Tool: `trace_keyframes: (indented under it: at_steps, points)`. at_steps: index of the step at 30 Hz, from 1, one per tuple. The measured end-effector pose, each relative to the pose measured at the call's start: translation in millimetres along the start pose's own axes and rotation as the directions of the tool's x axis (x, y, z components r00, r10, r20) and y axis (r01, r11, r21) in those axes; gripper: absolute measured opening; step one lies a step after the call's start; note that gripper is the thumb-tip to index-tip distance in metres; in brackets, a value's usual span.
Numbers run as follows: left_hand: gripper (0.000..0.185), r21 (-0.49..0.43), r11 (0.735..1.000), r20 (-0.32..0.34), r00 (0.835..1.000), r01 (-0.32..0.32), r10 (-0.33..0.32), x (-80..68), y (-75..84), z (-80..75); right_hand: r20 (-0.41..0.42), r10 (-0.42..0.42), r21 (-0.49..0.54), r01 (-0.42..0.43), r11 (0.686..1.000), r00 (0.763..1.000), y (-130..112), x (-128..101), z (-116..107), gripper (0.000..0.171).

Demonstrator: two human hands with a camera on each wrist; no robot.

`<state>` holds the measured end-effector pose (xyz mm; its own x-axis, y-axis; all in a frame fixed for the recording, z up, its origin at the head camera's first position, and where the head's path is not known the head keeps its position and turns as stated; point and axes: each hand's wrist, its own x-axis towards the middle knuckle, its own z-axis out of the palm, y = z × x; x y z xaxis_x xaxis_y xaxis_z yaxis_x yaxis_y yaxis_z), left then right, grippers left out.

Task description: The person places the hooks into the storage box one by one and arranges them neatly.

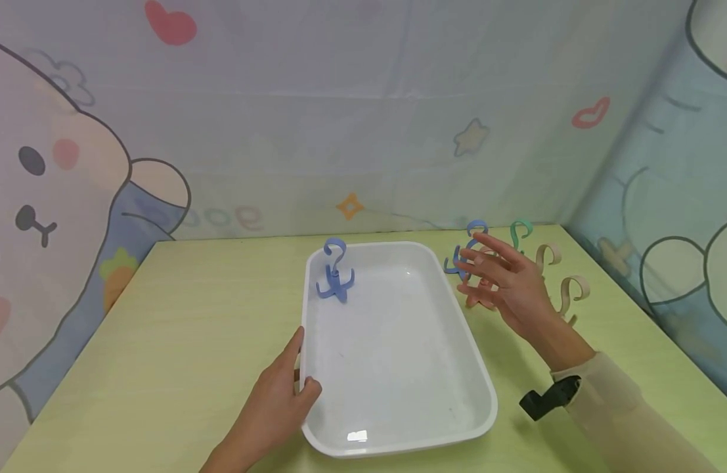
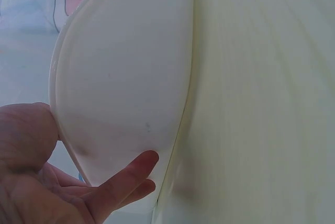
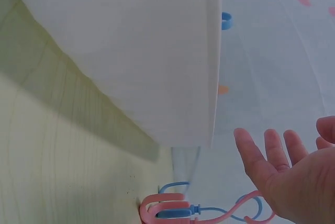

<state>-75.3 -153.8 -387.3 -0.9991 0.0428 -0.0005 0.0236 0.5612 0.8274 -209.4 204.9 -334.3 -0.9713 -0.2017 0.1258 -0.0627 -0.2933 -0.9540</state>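
Observation:
My left hand [image 1: 272, 402] holds the near left side of a white tray [image 1: 398, 355], its thumb over the rim and its fingers along the outer wall [image 2: 125, 72]. A blue multi-prong hanging hook [image 1: 336, 284] stands in the tray's far left corner. My right hand [image 1: 519, 289] is in the air to the right of the tray, fingers spread and nothing in them. Below and behind it are a pink hook [image 3: 165, 203], partly hidden by the hand in the head view, and another blue hook [image 1: 456, 266].
A green hook [image 1: 521, 230] and two beige hooks [image 1: 572, 289] stand at the right, partly covered by my right hand and wrist. The pale yellow-green table [image 1: 221, 315] ends at a printed cloth backdrop [image 1: 316, 151]; another cloth side [image 1: 682, 217] rises at the right.

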Motion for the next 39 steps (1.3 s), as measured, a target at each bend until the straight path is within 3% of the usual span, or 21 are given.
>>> trace_keyframes:
  at_steps: [11,39]
  points:
    - [0.084,0.006,1.0,0.004,1.0,0.011,-0.011,0.9,1.2,-0.4,-0.03,0.017,-0.008,-0.017,1.0,0.999,2.7,-6.0,-1.5,0.043]
    - [0.085,-0.003,1.0,0.007,1.0,0.006,-0.006,-0.3,1.8,-0.6,-0.064,-0.015,-0.03,0.013,0.999,0.998,5.6,-24.9,-13.1,0.057]
